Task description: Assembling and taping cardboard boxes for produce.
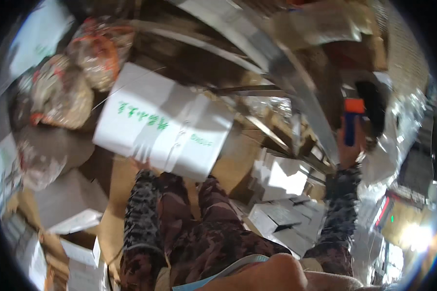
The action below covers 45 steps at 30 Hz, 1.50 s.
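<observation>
A white carton point(153, 116) with green handwriting and a taped seam lies at a slant in front of my legs. My left hand point(141, 164) grips its near left edge, and part of the fingers is hard to make out in the glare. Over at the right, my right hand point(350, 150) is raised, closed around a tape gun point(349, 128) with a dark blue handle and an orange part. A black piece shows beside the tool. The right hand is well apart from the carton.
Clear plastic bags with orange ties point(63, 94) lie at the left. A curved metal frame point(277, 58) crosses the upper middle. White boxes point(286, 218) stack near my right leg, and an open carton point(75, 206) stands at the lower left. Plastic wrap point(391, 155) hangs at the right.
</observation>
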Motion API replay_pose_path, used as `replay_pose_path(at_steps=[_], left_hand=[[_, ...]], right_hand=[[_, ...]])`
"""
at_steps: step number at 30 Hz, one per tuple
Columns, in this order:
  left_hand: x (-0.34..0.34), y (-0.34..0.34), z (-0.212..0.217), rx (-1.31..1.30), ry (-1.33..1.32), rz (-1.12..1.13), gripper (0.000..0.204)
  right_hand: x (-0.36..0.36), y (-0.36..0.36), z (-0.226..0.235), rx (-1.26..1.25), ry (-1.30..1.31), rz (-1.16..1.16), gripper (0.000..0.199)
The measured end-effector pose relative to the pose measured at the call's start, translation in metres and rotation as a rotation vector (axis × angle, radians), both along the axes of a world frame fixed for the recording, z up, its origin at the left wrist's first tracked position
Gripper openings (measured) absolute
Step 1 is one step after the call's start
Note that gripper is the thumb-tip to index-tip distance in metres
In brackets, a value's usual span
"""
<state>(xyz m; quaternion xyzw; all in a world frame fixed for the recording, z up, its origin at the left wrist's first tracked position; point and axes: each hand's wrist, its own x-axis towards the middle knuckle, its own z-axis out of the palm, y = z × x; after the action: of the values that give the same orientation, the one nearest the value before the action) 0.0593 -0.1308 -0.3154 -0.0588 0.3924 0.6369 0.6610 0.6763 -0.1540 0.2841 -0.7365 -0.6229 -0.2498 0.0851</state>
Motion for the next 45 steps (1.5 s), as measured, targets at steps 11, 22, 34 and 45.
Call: replay_pose_path(at_steps=[11,22,34,45], left_hand=[[0.039,-0.071,0.028,-0.555,1.212,-0.726,0.108],[0.108,-0.064,0.001,-0.614,0.567,-0.250,0.086],[-0.020,-0.026,0.009,-0.487,0.692,-0.707,0.070],[0.041,0.160,0.037,0.168,1.550,-1.461,0.069]], right_hand=[[-0.002,0.014,-0.081,0.047,-0.023,0.006,0.053],[-0.090,0.169,-0.545,-0.990,1.118,-0.001,0.086],[-0.197,-0.159,-0.632,-0.885,1.363,-0.389,0.070],[-0.478,-0.279,-0.586,-0.561,1.907,-0.444,0.051]])
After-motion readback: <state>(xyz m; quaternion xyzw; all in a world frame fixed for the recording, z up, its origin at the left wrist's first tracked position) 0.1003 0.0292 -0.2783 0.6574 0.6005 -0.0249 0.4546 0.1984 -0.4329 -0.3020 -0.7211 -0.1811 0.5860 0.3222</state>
